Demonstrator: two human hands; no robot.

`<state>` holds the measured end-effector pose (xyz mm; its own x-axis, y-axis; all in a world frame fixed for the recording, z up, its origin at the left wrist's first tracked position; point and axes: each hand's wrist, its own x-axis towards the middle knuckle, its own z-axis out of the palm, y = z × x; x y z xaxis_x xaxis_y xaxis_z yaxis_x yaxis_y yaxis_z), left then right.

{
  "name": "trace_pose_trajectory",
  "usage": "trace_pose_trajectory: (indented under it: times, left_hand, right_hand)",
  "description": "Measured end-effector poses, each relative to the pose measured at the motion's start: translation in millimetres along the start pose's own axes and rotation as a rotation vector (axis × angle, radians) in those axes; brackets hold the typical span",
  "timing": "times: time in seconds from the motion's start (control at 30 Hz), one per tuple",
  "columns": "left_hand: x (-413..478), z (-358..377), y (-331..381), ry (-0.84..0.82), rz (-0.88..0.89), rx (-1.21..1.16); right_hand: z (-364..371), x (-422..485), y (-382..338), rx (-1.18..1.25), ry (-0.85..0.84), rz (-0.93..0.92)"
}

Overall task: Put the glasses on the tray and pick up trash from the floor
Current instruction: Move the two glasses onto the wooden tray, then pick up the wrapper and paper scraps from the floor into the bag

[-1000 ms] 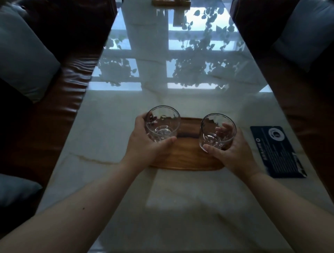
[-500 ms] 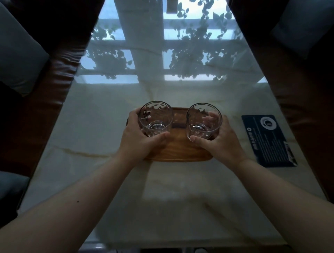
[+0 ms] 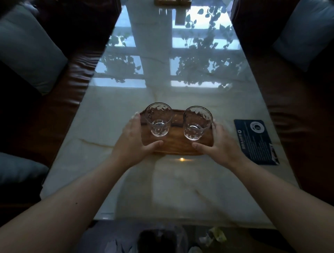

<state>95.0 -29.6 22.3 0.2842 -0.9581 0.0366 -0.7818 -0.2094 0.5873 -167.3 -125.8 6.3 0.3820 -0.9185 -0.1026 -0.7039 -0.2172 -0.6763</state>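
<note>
Two clear glasses stand upright on the wooden tray [image 3: 178, 149], the left glass [image 3: 158, 119] and the right glass [image 3: 197, 122] side by side. My left hand [image 3: 132, 140] is spread beside the left glass, its thumb resting on the tray's front edge and not touching the glass. On the other side, my right hand [image 3: 221, 144] is spread beside the right glass, thumb at the tray's front right. On the floor below the table's near edge lie a crumpled yellowish wrapper [image 3: 216, 234], a clear plastic piece [image 3: 173, 236] and white scraps [image 3: 115, 245].
The tray sits on a glossy marble table [image 3: 162, 189]. A dark blue card [image 3: 255, 141] lies right of the tray. Brown leather sofas with grey cushions [image 3: 32, 48] flank both long sides. A wooden object [image 3: 172, 2] stands at the far end.
Both glasses were brought inward and set down on the tray. My hands have let go of them and now sit open at the tray's sides.
</note>
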Motion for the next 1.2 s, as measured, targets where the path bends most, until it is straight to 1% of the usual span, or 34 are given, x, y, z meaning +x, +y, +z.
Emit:
trace_pose_trajectory:
  times: [0.1,0.17,0.23,0.3,0.43,0.6,0.73,0.83,0.93,1.1,1.2]
  left_hand:
    - [-32.0,-21.9,11.5,-0.011,0.016,0.189]
    - [-60.0,-33.5,20.4,-0.016,0.055,0.27]
    - [-88.8,-41.6,28.4,-0.024,0.14,0.362]
    - [-111.9,-45.9,33.6,-0.044,0.221,0.423]
    - [-149.8,-50.4,38.7,-0.077,0.321,0.455]
    - [-203.9,-45.7,37.8,-0.139,0.388,0.414]
    - [-242.1,-28.7,36.2,-0.175,0.437,0.409]
    - [-269.1,-3.3,37.7,-0.211,0.47,0.406]
    - [-292.0,36.7,39.2,-0.242,0.494,0.406]
    - [-316.9,133.2,29.6,-0.274,0.541,0.384]
    - [-327.0,204.5,20.2,-0.344,0.481,0.37]
  right_hand:
    - [-11.4,-28.3,-13.3,-0.2,-0.108,-0.002]
    - [-18.4,-51.2,-21.9,-0.317,-0.145,-0.088]
    - [-24.4,-74.7,-30.9,-0.434,-0.156,-0.19]
    - [-27.2,-96.3,-38.8,-0.506,-0.142,-0.255]
    - [-24.5,-142.6,-49.4,-0.561,-0.121,-0.302]
    - [-9.8,-208.0,-51.9,-0.571,-0.123,-0.247]
    - [7.7,-257.3,-38.2,-0.563,-0.106,-0.237]
    - [19.8,-287.4,-16.1,-0.553,-0.126,-0.258]
    - [33.3,-308.3,23.9,-0.567,-0.146,-0.284]
    - [72.1,-318.7,123.6,-0.569,-0.197,-0.27]
    - [103.1,-316.0,193.7,-0.576,-0.234,-0.25]
